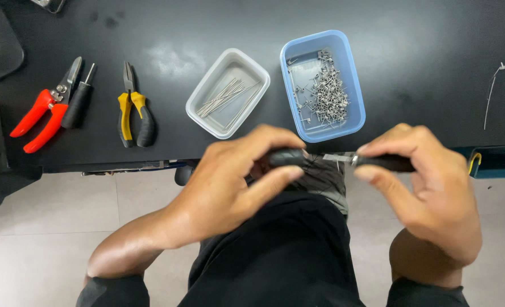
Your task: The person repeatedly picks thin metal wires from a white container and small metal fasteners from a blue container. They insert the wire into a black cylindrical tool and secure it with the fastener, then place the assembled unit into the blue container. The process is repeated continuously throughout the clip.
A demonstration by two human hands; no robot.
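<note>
- Your left hand (238, 173) sits at the lower centre of the frame, above your lap, with its fingers curled tight around a black handle (286, 157).
- Your right hand (428, 187) sits at the lower right, thumb and fingers pinched on a second black handle (386, 164) that has a metal collar at its inner end.
- A thin metal shaft (336, 158) runs between the two handles, so both hands meet on one line just below the counter edge. The motion blur keeps me from telling whether this is one tool or two joined.
- The black counter (423, 68) fills the upper half of the frame, beyond your hands.
- Just beyond your hands, at upper centre right, stands a blue tray (352, 85) holding a heap of small bent wire pieces.
- Just to its left, close beside it, a white tray (207, 94) sits at an angle and holds a loose bundle of straight wires.
- Further left lie yellow pliers (133, 111), jaws pointing toward the top of the frame.
- Left of them a black screwdriver (79, 102) lies tilted, touching the red cutters (42, 113) at the upper left.
- At the far right of the counter lies a single loose wire (491, 91), well apart from the trays.
- A dark bin (497, 162) with a yellow detail hangs at the counter's right edge, just beside your right hand.
</note>
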